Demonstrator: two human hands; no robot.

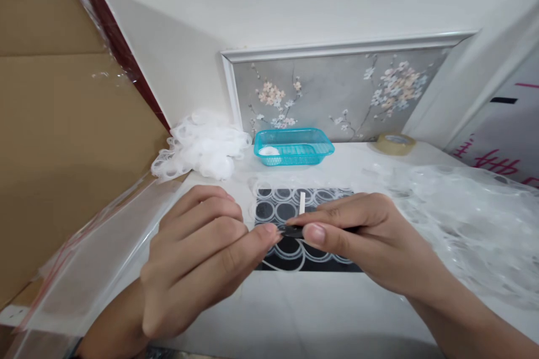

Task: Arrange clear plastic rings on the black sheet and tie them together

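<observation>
My right hand (362, 230) pinches a small, dark, slim tool (292, 231) between thumb and fingertips. Its tip points left; I cannot tell exactly what kind it is. Against that tip is my left hand (206, 258), thumb and forefinger pressed together. Whatever they pinch is too small or hidden to name. Below both hands lies a black mat (322, 263), covered by a translucent sheet of white plastic rings (264, 211). A narrow white strip (302, 202) stands out on the mat, just behind my right fingertips.
Behind the mat sits a teal plastic basket (295, 155) with a white round piece inside. A heap of white ring pieces (202, 146) lies left of it, tape (394, 143) to its right. Translucent ring sheets (471, 219) spread at right; clear plastic bags (109, 241) and cardboard (63, 140) stand left.
</observation>
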